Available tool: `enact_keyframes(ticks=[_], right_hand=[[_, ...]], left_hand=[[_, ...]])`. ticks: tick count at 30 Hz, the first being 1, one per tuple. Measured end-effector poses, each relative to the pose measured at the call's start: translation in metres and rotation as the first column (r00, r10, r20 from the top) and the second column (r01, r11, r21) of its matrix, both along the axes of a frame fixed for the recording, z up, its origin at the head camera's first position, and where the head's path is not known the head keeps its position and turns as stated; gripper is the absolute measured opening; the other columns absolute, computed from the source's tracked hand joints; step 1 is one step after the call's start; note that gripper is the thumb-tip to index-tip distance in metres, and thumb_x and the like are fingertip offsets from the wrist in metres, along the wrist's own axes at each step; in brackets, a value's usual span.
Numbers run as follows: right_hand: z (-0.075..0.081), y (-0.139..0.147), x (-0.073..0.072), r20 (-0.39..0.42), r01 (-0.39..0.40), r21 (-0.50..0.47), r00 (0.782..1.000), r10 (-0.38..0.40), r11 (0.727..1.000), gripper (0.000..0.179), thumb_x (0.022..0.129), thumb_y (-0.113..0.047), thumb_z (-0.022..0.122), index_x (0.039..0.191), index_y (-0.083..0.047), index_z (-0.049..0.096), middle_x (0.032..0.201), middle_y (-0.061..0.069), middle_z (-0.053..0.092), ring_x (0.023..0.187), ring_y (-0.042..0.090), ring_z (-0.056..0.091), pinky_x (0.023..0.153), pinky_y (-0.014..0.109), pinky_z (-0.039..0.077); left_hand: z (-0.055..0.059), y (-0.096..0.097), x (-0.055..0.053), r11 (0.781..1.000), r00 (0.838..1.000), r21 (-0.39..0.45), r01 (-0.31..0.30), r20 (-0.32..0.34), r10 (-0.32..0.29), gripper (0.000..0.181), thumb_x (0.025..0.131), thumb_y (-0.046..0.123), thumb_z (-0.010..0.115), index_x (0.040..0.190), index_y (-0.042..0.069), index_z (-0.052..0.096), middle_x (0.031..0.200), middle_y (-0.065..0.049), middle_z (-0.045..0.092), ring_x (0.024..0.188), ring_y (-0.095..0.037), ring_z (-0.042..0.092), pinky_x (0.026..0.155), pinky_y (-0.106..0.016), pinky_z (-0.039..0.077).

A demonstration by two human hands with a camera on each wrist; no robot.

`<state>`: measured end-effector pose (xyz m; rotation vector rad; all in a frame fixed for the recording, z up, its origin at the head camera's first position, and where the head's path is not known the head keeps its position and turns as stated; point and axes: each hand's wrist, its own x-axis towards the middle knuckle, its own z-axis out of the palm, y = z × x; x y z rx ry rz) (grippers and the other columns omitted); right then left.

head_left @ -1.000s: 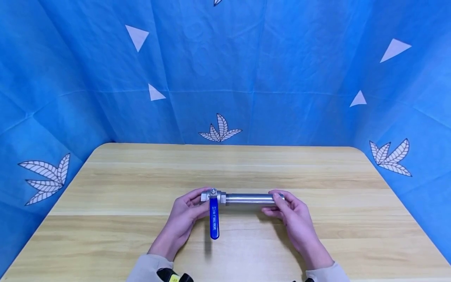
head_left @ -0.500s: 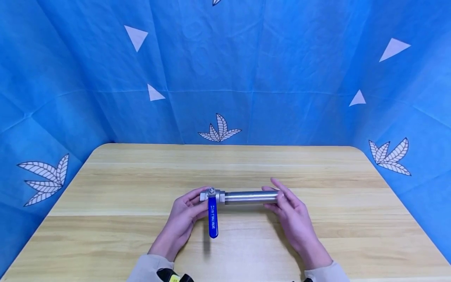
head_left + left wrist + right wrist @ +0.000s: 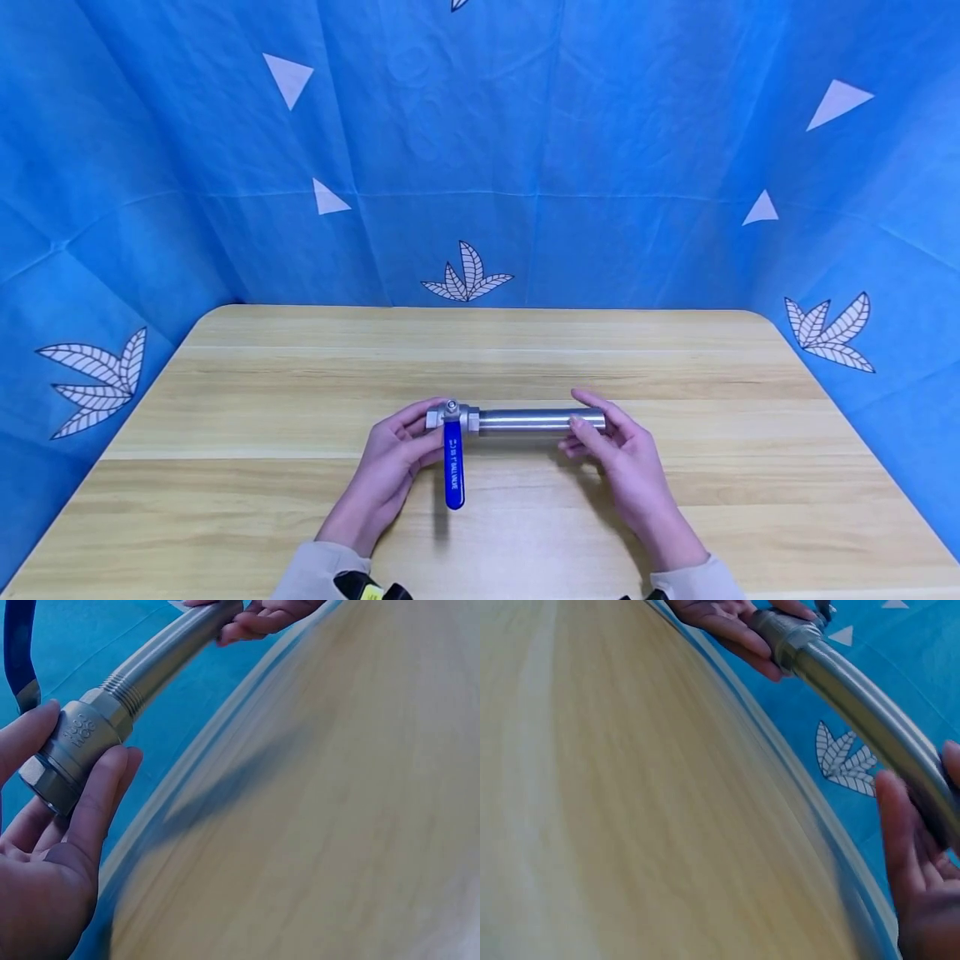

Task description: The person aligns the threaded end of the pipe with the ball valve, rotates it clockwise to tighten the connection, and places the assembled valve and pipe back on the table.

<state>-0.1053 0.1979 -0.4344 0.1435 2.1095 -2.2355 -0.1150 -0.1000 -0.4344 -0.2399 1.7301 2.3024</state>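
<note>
Two bare hands hold one metal assembly above the wooden table (image 3: 300, 400), and I describe it from left to right. From my remote seat, the left hand (image 3: 390, 462) sits at about 7 o'clock from the table's middle. Its thumb and fingers (image 3: 101, 787) are curled round the ball valve (image 3: 450, 417), grasping its steel body. The valve's blue handle (image 3: 453, 467) points toward 6 o'clock, straight back at the person. A steel pipe (image 3: 540, 420) is threaded into the valve and runs level toward 3 o'clock. The right hand (image 3: 626, 462) is at the pipe's far end, at about 5 o'clock from the table's middle. Its fingers (image 3: 896, 825) are bent round the pipe end in a light grasp, the thumb on the near side. Pale sleeves (image 3: 315, 571) show at the bottom edge. Blue cloth with white leaf prints (image 3: 468, 275) hangs behind, at 12 o'clock.
</note>
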Motion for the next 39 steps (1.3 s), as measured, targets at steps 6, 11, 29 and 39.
enact_keyframes(ticks=[6, 11, 29, 39], right_hand=[[0.0006, -0.0034, 0.0011, -0.011, -0.008, 0.05, 1.0, 0.009, 0.999, 0.038, 0.112, -0.028, 0.057, 0.142, -0.004, 0.058, 0.085, 0.009, 0.077, 0.07, 0.019, 0.075, 0.066, 0.03, 0.066], [0.0022, 0.0009, 0.0022, -0.048, -0.155, 0.036, 0.986, 0.157, 0.987, 0.053, 0.108, -0.015, 0.062, 0.155, -0.004, 0.04, 0.104, 0.016, 0.081, 0.085, 0.021, 0.08, 0.077, 0.033, 0.066], [0.004, -0.0019, 0.0042, 0.04, -0.07, 0.067, 0.997, 0.067, 0.995, 0.031, 0.108, -0.025, 0.066, 0.13, -0.003, 0.062, 0.086, 0.008, 0.072, 0.062, 0.02, 0.072, 0.061, 0.03, 0.064], [0.0021, 0.0019, 0.0038, -0.047, -0.192, 0.034, 0.98, 0.194, 0.981, 0.055, 0.1, -0.007, 0.072, 0.146, -0.002, 0.042, 0.093, 0.003, 0.074, 0.067, 0.018, 0.075, 0.064, 0.031, 0.065]], left_hand=[[-0.0005, 0.0004, 0.0, 1.0, 1.0, 0.007, 0.026, -0.011, -0.026, 0.059, 0.093, -0.005, 0.072, 0.15, 0.001, 0.058, 0.139, -0.014, 0.073, 0.107, -0.017, 0.077, 0.092, -0.03, 0.066], [0.0, -0.002, -0.0001, 1.0, 1.0, 0.011, -0.004, 0.002, 0.004, 0.058, 0.093, -0.005, 0.072, 0.149, 0.002, 0.059, 0.136, -0.012, 0.075, 0.105, -0.016, 0.078, 0.09, -0.028, 0.065], [0.0, -0.0031, 0.0008, 0.998, 0.999, 0.017, 0.052, 0.006, -0.052, 0.06, 0.093, -0.004, 0.073, 0.15, 0.001, 0.058, 0.133, -0.01, 0.075, 0.105, -0.017, 0.077, 0.092, -0.029, 0.065], [-0.0009, -0.0058, -0.0001, 0.999, 0.999, 0.026, 0.031, 0.032, -0.032, 0.06, 0.095, -0.003, 0.07, 0.153, 0.004, 0.055, 0.134, -0.007, 0.074, 0.102, -0.016, 0.077, 0.091, -0.027, 0.065]])
